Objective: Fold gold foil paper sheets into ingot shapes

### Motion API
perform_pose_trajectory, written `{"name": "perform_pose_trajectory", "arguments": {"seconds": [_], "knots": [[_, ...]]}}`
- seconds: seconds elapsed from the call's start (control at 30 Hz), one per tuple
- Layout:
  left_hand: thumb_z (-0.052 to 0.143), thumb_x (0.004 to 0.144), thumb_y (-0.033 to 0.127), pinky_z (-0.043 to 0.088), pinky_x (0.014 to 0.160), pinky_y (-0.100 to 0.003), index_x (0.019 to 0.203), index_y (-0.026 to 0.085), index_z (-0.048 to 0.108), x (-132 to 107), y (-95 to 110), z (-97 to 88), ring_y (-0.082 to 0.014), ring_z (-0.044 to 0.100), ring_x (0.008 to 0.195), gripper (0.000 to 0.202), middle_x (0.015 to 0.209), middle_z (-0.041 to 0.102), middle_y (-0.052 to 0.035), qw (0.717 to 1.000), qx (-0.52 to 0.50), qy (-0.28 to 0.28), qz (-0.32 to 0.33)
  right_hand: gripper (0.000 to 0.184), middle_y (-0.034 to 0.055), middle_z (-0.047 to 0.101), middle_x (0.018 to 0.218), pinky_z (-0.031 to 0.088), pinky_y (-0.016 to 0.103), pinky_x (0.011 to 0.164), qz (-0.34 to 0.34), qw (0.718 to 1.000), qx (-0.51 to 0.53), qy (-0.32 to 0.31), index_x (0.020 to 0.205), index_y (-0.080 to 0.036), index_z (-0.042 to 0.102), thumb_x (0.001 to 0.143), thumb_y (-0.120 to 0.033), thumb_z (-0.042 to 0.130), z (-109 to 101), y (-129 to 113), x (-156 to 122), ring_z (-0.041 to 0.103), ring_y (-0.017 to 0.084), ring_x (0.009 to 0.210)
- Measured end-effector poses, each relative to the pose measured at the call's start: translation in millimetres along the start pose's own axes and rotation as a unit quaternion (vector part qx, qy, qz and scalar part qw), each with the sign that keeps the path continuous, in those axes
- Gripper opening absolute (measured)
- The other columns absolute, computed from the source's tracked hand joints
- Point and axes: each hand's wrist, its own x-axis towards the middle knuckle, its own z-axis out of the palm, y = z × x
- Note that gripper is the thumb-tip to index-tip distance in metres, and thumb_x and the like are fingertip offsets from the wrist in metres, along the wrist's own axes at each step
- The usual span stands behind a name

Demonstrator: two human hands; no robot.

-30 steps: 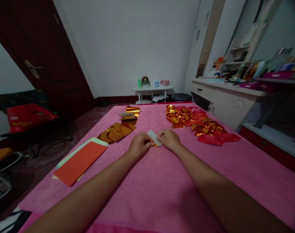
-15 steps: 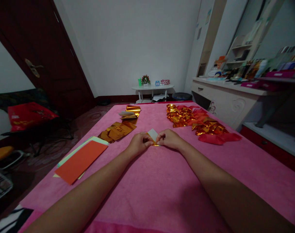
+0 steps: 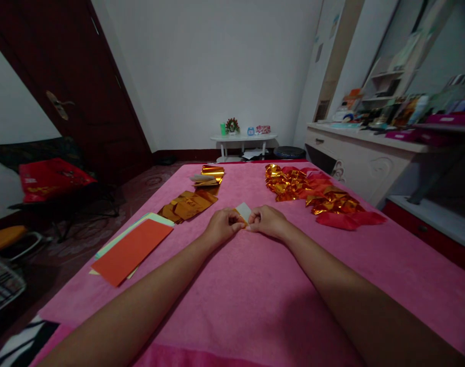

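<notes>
A small gold-backed paper (image 3: 243, 210) is resting on the pink cloth (image 3: 248, 285), between the two hands, its pale face showing and a thin gold edge gleaming along the left side. The left hand (image 3: 224, 226) is pinching its left edge between thumb and fingers, while the right hand (image 3: 268, 221) is curling in from the other side, its bunched fingers closing on the near right edge; the exact fingertip contact is too small to make out. The paper is probably weighing almost nothing and is likely behaving as thin and springy, taking a crease readily, with the gold face perhaps sliding under dry skin and wrinkling or tearing if pulled hard. Its edges and corners are seemingly offering the best hold, with light pinches and the soft cloth giving little firm backing. To the left, flat gold foil sheets (image 3: 188, 205) and an orange paper sheet (image 3: 133, 252) are lying apart from the hands; to the right, crumpled gold foil pieces (image 3: 286, 182) are lying near red pieces (image 3: 349, 219).
</notes>
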Motion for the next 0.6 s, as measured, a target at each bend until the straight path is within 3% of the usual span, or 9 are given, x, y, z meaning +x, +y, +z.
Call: {"name": "perform_pose_trajectory", "arguments": {"seconds": [0.2,0.37,0.6], "knots": [[0.060,0.072,0.012,0.045,0.068,-0.022,0.082,0.014,0.072,4.7,-9.0,-3.8,-0.0122,0.058,0.072,0.017,0.081,0.067,-0.0034,0.997,-0.040,-0.065,-0.008,0.021,-0.0025,0.063,0.070,0.030,0.020,0.051,0.007,0.999,-0.036,0.023,0.077,-0.020,0.066,0.061,-0.032,0.073,5.0,-2.9,-3.2,0.053,0.010,0.059],[0.057,0.073,0.009,0.046,0.072,-0.023,0.084,0.015,0.072,2.2,-6.4,-6.4,-0.0131,0.059,0.076,0.019,0.082,0.068,-0.0039,0.998,-0.027,-0.054,0.037,0.024,-0.0022,0.064,0.073,0.035,0.020,0.057,0.037,0.999,-0.008,0.019,0.081,-0.019,0.064,0.060,-0.026,0.074,7.7,0.1,-1.1,0.056,0.011,0.064],[0.052,0.081,0.012,0.044,0.076,-0.029,0.093,0.022,0.072,-8.5,17.1,-8.1,-0.0168,0.059,0.082,0.026,0.087,0.067,-0.0067,0.987,0.095,-0.039,0.125,0.044,0.0034,0.064,0.107,0.041,0.025,0.071,0.024,0.985,-0.041,0.168,0.105,-0.021,0.059,0.066,-0.039,0.071,11.8,4.1,1.2,0.060,0.016,0.091]]}}
